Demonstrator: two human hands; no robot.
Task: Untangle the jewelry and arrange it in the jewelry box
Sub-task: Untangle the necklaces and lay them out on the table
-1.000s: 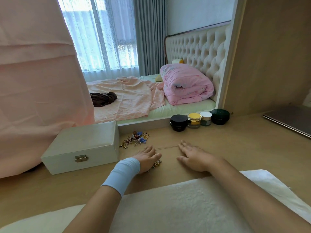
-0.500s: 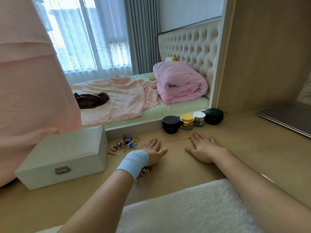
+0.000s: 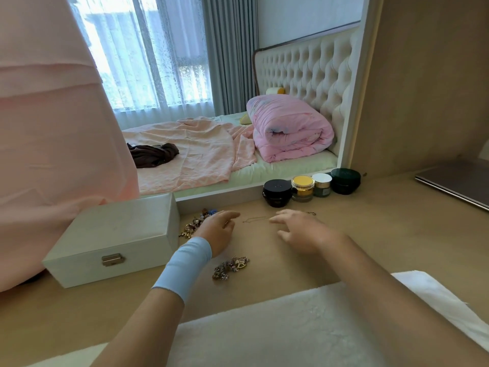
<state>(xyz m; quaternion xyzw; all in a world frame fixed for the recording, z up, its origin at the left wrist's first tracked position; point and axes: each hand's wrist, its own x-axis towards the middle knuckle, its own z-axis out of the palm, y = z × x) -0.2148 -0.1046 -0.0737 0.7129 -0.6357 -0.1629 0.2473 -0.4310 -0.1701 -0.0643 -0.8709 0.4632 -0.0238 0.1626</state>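
Two bare hands hover over the light wooden desk (image 3: pixel 370 234), left hand (image 3: pixel 217 230) and right hand (image 3: pixel 304 230) both loosely open, holding nothing I can see. Thin gold chain (image 3: pixel 255 219) lies between them; closed white jewelry box (image 3: pixel 116 234) toward the left edge. No readable labels.

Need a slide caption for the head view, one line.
Both hands, left and right, spread a thin chain on the desk; jewelry box closed, tangled jewelry beside the left wrist.
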